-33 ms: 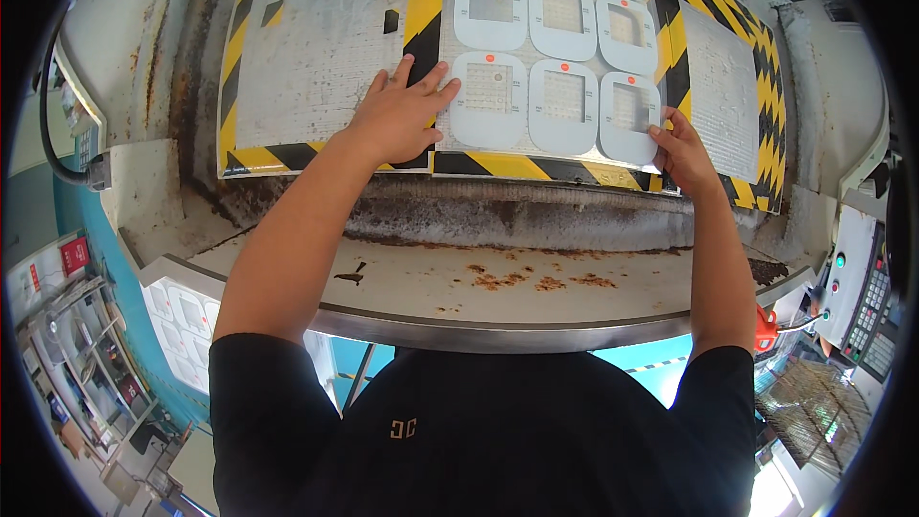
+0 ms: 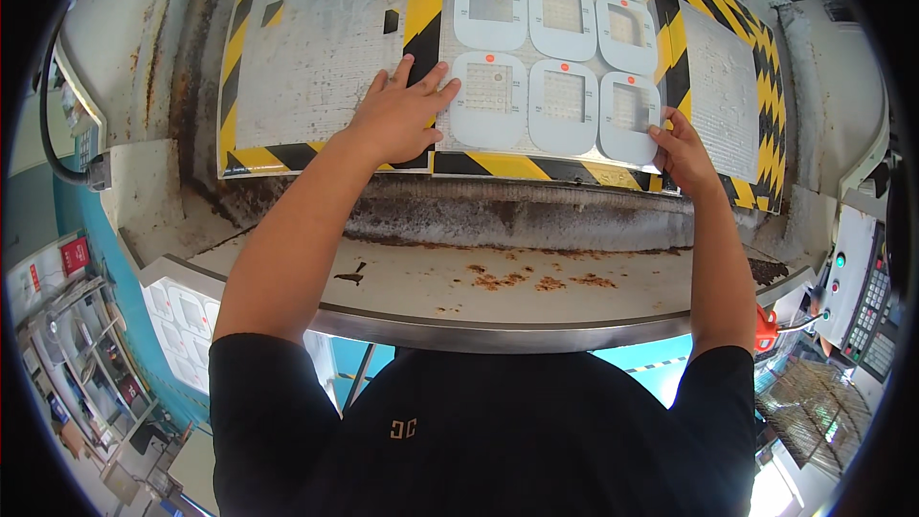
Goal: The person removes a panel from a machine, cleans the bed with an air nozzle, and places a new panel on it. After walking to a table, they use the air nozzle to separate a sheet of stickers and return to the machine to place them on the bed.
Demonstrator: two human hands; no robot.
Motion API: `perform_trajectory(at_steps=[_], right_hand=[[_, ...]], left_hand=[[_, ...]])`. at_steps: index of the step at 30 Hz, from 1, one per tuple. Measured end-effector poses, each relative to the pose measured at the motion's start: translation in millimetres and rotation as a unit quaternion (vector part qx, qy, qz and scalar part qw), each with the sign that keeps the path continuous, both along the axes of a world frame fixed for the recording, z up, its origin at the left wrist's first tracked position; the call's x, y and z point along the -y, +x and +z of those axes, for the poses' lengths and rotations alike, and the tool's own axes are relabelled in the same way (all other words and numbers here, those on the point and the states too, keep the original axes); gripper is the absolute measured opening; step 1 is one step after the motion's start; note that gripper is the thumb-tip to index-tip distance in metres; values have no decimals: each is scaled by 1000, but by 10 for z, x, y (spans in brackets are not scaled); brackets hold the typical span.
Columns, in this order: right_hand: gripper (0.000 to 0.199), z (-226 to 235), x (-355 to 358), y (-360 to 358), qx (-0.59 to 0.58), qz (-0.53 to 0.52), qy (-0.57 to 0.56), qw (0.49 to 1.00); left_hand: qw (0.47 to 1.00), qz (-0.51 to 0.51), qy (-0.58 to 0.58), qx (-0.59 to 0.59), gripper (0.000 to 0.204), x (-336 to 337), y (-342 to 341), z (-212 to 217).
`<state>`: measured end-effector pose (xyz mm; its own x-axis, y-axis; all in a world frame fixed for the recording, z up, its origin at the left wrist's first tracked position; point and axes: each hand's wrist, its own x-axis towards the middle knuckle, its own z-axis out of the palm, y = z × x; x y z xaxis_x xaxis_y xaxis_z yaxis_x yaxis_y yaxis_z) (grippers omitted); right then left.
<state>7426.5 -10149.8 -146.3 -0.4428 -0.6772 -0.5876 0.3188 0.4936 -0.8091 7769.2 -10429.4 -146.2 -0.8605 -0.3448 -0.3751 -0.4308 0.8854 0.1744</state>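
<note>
A see-through sheet printed with rows of pale grey rounded frames lies over the middle of a metal bed. Each frame has a window and most show a small red-orange dot at the top. My left hand rests flat with fingers spread, across the yellow-and-black tape and the sheet's left edge. At the sheet's near right corner, my right hand pinches the edge, thumb on top and the other fingers curled at the side, partly hidden.
Bare metal plates bordered with striped tape flank the sheet. Before them runs a rust-spotted ledge. A control panel with keys stands at right, a red handle below it. Another printed sheet shows at lower left.
</note>
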Motion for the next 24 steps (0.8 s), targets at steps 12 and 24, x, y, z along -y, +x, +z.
perform_trajectory(at_steps=[12,24], right_hand=[[29,-14,4,-25,-2,3,13,1000],[21,51,31,48,-8,-5,1,1000]], left_hand=[[1000,7,6,8,78,-19,-37,66],[999,26,24,-7,93,-30,-42,132]])
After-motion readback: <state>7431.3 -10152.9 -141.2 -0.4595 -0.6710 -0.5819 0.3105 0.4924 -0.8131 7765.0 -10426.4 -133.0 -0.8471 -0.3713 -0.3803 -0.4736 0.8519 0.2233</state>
